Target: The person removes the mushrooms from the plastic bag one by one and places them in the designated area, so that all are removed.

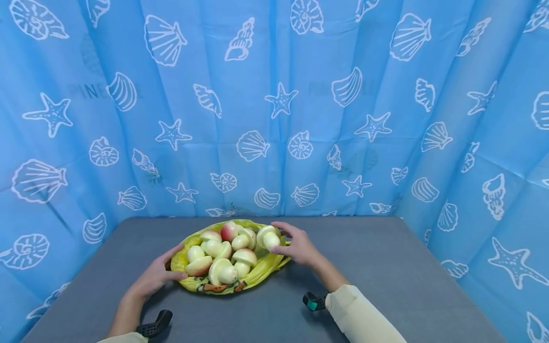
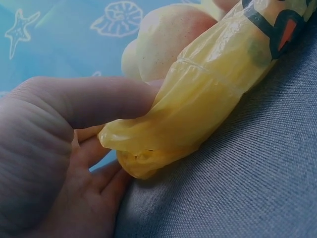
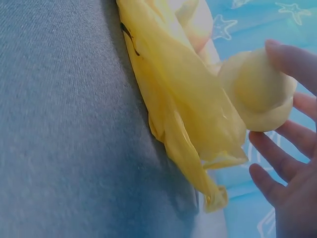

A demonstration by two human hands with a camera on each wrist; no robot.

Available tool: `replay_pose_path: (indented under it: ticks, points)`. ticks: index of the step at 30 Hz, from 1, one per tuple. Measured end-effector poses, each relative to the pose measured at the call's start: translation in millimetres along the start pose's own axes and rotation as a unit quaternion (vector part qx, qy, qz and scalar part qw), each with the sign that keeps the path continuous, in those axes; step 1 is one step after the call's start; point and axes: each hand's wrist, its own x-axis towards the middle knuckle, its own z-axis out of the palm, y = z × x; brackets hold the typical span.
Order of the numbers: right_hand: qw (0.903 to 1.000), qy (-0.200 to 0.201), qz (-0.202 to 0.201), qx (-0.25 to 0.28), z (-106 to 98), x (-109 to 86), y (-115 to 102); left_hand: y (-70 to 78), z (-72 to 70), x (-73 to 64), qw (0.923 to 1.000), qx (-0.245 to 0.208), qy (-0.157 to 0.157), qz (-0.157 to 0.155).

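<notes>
A yellow plastic bag (image 1: pixel 268 267) lies spread on the table, full of several pale toy mushrooms (image 1: pixel 244 259), some with pinkish-red caps. My left hand (image 1: pixel 160 275) grips the bag's left edge; in the left wrist view the thumb (image 2: pixel 109 101) lies over the yellow plastic, with the other fingers behind it. At the bag's right end, my right hand (image 1: pixel 302 248) holds a cream mushroom (image 1: pixel 269 237) between thumb and fingers. The right wrist view shows that mushroom (image 3: pixel 262 89) beside the bag's edge, its stem facing the camera.
Grey cloth covers the table (image 1: pixel 364 286). Behind and at both sides hangs a blue curtain (image 1: pixel 279 119) with white shells and starfish. A black wrist device (image 1: pixel 155 325) sits at the left wrist, another (image 1: pixel 313 301) at the right.
</notes>
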Motion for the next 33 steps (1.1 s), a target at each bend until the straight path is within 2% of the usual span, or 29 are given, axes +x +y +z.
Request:
replay_pose_path:
  ticks: [5,10,13,17,20,24,31,33]
  points:
    - [0.9987,0.049,-0.003,0.018,-8,-2.8,3,0.0,-0.1,0.6,1.0,0.001,-0.002,0.007]
    - [0.9947,0.097,0.001,0.035,-11,-1.2,12,-2.2,-3.0,0.9,0.9998,-0.018,-0.004,0.011]
    - [0.9898,0.126,0.019,0.065,-12,0.7,20,-2.5,-4.0,0.2,0.9996,-0.025,-0.004,0.009]
    - [0.9796,0.16,0.059,0.106,-15,1.6,30,-1.8,-3.1,-0.4,0.9999,-0.012,-0.006,0.01]
    - [0.9755,0.167,0.085,0.115,-18,1.3,36,-0.6,-1.8,-1.8,0.9999,-0.008,-0.008,0.012]
    - [0.975,0.166,0.11,0.099,-21,1.3,45,2.1,-0.5,-3.5,0.9998,-0.012,-0.01,0.011]
    - [0.9744,0.155,0.158,0.038,-23,7.0,61,3.8,-0.8,-4.1,0.9997,-0.016,-0.01,0.014]
    - [0.9716,0.158,0.174,0.026,-23,7.8,67,3.2,0.0,-3.1,0.9994,-0.021,-0.01,0.025]
